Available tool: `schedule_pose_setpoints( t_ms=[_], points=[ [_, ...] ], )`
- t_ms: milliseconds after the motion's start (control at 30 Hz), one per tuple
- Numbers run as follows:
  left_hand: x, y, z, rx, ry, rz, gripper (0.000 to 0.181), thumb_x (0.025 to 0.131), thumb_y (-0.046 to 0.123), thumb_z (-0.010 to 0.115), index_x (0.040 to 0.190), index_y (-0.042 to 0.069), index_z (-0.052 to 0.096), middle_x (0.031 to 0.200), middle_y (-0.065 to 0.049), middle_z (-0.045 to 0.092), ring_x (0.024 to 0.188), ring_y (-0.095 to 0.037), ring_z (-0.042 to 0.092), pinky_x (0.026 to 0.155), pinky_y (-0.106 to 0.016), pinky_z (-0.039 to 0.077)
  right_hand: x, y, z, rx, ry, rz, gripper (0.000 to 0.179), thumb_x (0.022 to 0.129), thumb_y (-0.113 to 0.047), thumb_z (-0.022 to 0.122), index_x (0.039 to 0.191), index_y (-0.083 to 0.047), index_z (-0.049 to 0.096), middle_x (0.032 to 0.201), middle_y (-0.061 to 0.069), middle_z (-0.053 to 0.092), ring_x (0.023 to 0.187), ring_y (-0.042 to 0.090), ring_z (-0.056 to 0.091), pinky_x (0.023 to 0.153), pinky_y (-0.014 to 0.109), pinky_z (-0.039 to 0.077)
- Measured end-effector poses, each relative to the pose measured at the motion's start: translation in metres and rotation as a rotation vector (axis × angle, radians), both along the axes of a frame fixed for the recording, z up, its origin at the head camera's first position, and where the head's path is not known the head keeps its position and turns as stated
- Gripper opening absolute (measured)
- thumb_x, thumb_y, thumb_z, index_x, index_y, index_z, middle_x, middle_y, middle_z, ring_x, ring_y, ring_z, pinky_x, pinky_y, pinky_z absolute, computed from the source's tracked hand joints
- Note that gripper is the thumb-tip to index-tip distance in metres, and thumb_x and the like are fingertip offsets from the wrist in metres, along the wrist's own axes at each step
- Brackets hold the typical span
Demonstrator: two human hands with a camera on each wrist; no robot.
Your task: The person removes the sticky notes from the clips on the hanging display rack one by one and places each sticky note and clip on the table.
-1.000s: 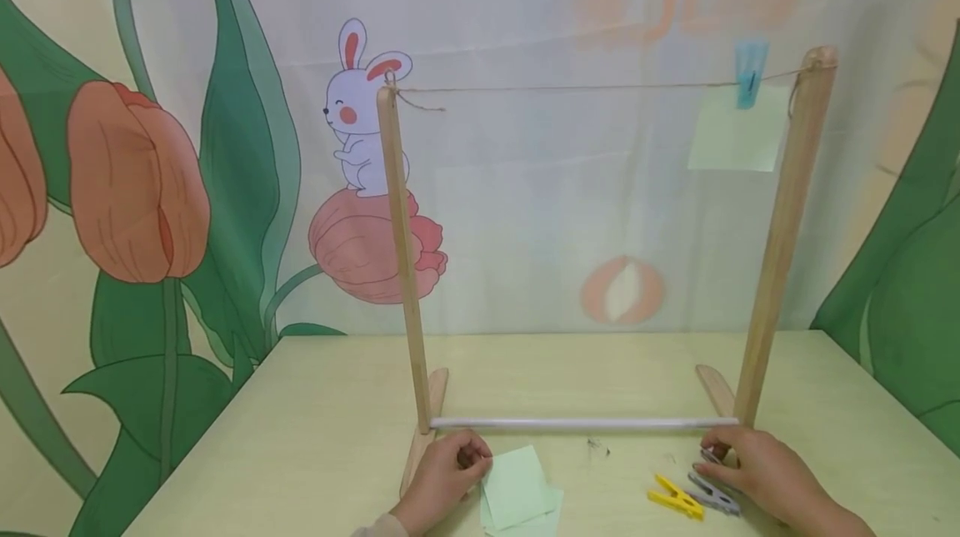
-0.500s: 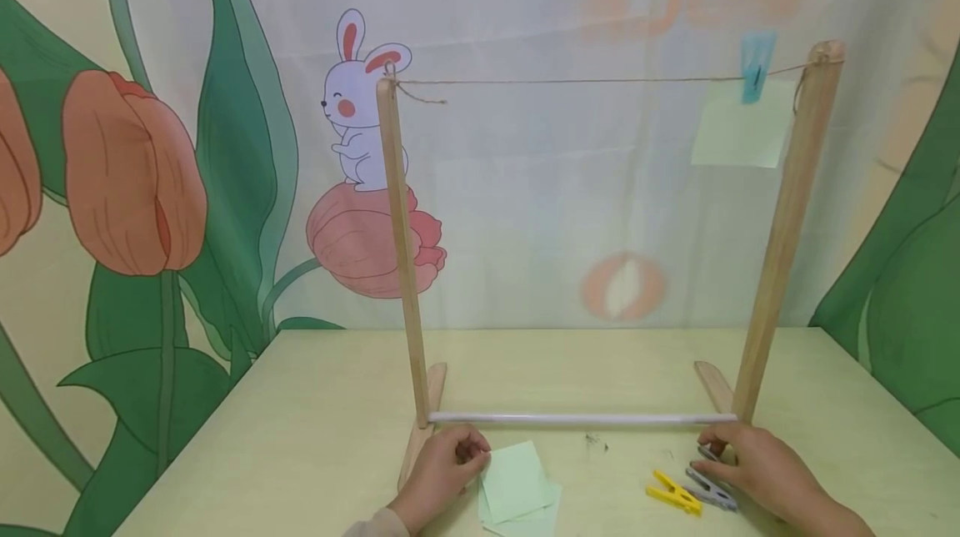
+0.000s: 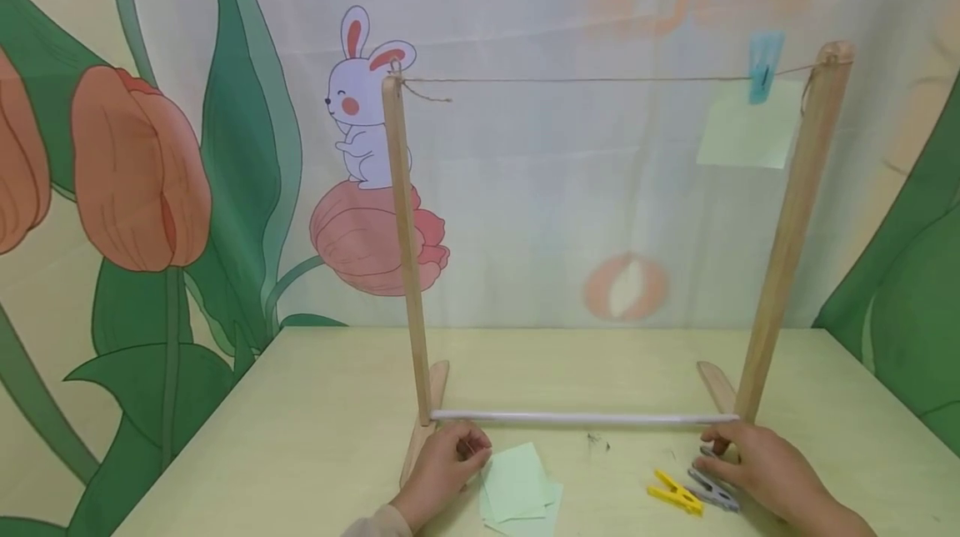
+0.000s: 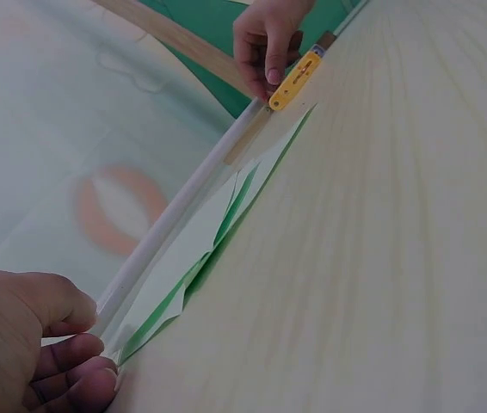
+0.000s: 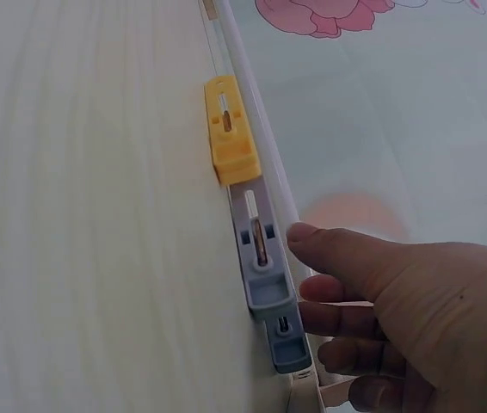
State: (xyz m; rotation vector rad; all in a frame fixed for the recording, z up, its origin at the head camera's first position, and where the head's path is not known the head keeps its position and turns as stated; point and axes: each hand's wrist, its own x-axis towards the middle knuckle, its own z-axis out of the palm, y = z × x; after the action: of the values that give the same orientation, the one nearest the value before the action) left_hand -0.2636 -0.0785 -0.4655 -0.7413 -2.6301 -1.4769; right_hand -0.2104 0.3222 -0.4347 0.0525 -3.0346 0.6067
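Loosely curled, my left hand (image 3: 444, 464) rests on the table beside a small stack of pale green paper sheets (image 3: 513, 483). Its fingertips lie at the stack's left corner; I see no firm pinch. On the other side, my right hand (image 3: 768, 470) rests with bent fingers by two grey clothespins. One grey clothespin (image 5: 261, 249) lies beyond the thumb tip, and the other grey clothespin (image 5: 288, 340) sits against the fingers, partly hidden by the hand in the head view. A yellow clothespin (image 3: 675, 494) lies just left of them.
A wooden frame stands behind the hands, with a left post (image 3: 405, 253), a right post (image 3: 791, 253) and a white bottom rod (image 3: 585, 418). Twine (image 3: 570, 79) spans its top. A blue clothespin (image 3: 763, 70) holds a green sheet (image 3: 750, 128) at the twine's right end.
Both hands, the sheets and the clothespins stay in place. Only the head view shifts slightly.
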Motion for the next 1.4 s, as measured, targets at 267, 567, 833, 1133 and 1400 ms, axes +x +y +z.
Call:
schedule_pose_setpoints(
  t_ms=[267,567,833,1133,1400],
  points=[
    [0.001,0.001,0.001,0.019,-0.038,0.007,0.007,0.090,0.014,0.066,0.092,0.008,0.063,0.087,-0.004,0.059,0.070,-0.002,0.052,0.046,-0.015,0.048,0.004,0.000,0.002,0.006,0.049,0.008,0.035,0.080,-0.039,0.074,0.100,-0.011,0.070,0.087,-0.007,0.066,0.066,0.009,0.045,0.057,0.024,0.039],
    [0.001,-0.001,0.002,0.020,-0.040,0.003,0.008,0.090,0.014,0.065,0.092,0.007,0.062,0.087,-0.004,0.059,0.069,-0.003,0.053,0.046,-0.016,0.049,0.002,-0.001,0.002,0.021,0.082,0.002,0.036,0.081,-0.035,0.074,0.104,-0.007,0.070,0.086,-0.005,0.067,0.064,0.010,0.045,0.053,0.023,0.038],
    [-0.001,-0.001,0.003,0.026,-0.064,0.009,0.007,0.090,0.014,0.065,0.092,0.007,0.063,0.087,-0.005,0.060,0.070,-0.005,0.054,0.046,-0.017,0.050,0.003,0.000,0.001,0.023,0.094,0.014,0.037,0.082,-0.037,0.073,0.104,-0.007,0.070,0.087,-0.004,0.068,0.064,0.009,0.045,0.053,0.022,0.037],
    [-0.001,-0.002,0.010,0.067,-0.053,0.002,0.010,0.091,0.016,0.065,0.093,0.007,0.064,0.089,-0.007,0.062,0.072,-0.007,0.056,0.047,-0.017,0.049,0.004,-0.002,0.005,0.020,0.133,0.023,0.034,0.084,-0.034,0.072,0.103,-0.007,0.070,0.085,-0.004,0.068,0.064,0.007,0.046,0.051,0.020,0.037],
    [0.000,-0.001,0.023,0.128,-0.031,0.011,0.014,0.091,0.018,0.065,0.099,0.007,0.062,0.096,-0.010,0.062,0.081,-0.010,0.057,0.052,-0.020,0.055,0.009,-0.003,0.013,-0.021,0.184,0.030,0.032,0.085,-0.032,0.072,0.105,-0.007,0.069,0.086,-0.003,0.069,0.062,0.002,0.044,0.050,0.019,0.036]
  ],
)
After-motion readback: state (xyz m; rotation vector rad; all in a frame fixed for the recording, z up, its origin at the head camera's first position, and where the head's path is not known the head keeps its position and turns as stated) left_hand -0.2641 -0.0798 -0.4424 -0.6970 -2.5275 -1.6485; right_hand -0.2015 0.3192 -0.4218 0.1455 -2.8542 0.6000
